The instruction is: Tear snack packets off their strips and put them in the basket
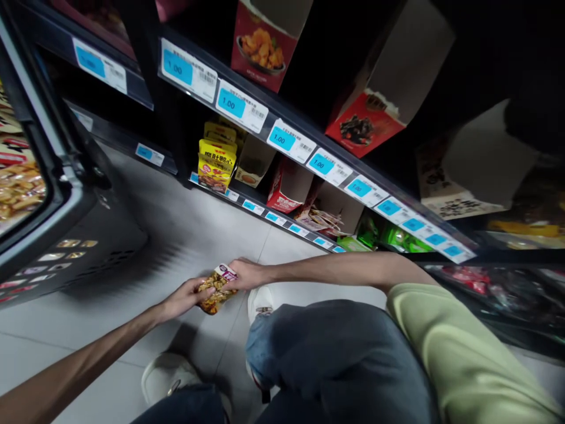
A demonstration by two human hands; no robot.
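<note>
Between my hands, low over the floor, is a small clear snack packet with brownish pieces inside and a white and purple label at its top. My left hand grips its left side, thumb across the front. On its right side my right hand is closed around the edge near the label. The far fingers of both hands are hidden behind the packet. Beyond them, on the bottom shelf, stand yellow snack packets in a display box.
A dark shopping basket with packaged goods inside stands at the left. Shelves with a price-tag rail run across the top and right, carrying torn-open boxes such as a red one. White shoes stand on the tiled floor.
</note>
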